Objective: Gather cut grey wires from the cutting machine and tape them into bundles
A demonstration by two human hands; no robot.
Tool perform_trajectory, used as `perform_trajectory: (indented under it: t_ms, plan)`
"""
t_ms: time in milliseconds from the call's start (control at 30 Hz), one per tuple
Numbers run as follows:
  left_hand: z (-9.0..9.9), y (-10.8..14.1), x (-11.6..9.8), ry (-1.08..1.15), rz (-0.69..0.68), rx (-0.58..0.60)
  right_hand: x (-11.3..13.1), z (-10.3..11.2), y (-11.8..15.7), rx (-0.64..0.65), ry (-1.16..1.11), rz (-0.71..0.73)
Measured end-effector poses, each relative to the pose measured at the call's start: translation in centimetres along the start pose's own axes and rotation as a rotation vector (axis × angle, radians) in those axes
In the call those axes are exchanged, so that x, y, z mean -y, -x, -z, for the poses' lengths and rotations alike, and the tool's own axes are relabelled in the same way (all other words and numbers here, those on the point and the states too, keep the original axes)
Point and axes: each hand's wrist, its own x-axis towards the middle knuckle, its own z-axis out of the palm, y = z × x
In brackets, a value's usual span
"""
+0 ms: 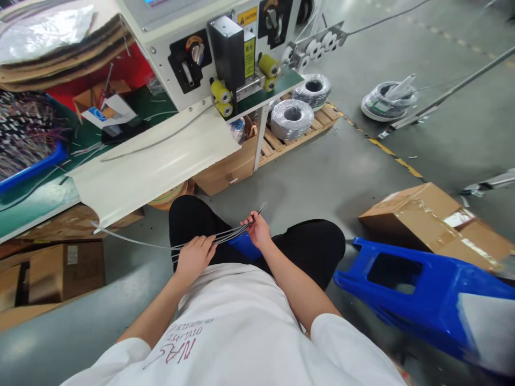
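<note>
You're holding grey wires (pixel 230 234) over your lap (pixel 316 244): L hand (pixel 196 255) is gripping w/ fingers curled over them, R hand (pixel 258 231) is pinching nr their R end, fingers almost closed. One strand's trailing L to the white chute (pixel 156 166) by the table (pixel 46 209).
</note>
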Motion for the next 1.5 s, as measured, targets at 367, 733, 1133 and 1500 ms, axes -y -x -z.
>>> perform_trajectory:
  t_ms: [367, 733, 1133, 1500]
  plan:
    - [-2.3, 4.3, 4.8, 0.045, 0.182, -0.155, -0.4, 0.6, -0.4, -0.117, -0.032, -0.025]
    - [-3.0, 3.5, 5.3, 0.040, 0.047, -0.250, -0.1, 0.8, -0.4, -0.136, 0.024, -0.064]
    - [4.7, -5.6, 4.4, -0.062, -0.107, -0.501, 0.0, 1.6, -0.8, -0.117, 0.186, -0.055]
    - [10.7, -12.7, 6.6, -0.139, 0.206, -0.571, 0.1, 2.0, -0.1, -0.124, 0.115, -0.035]
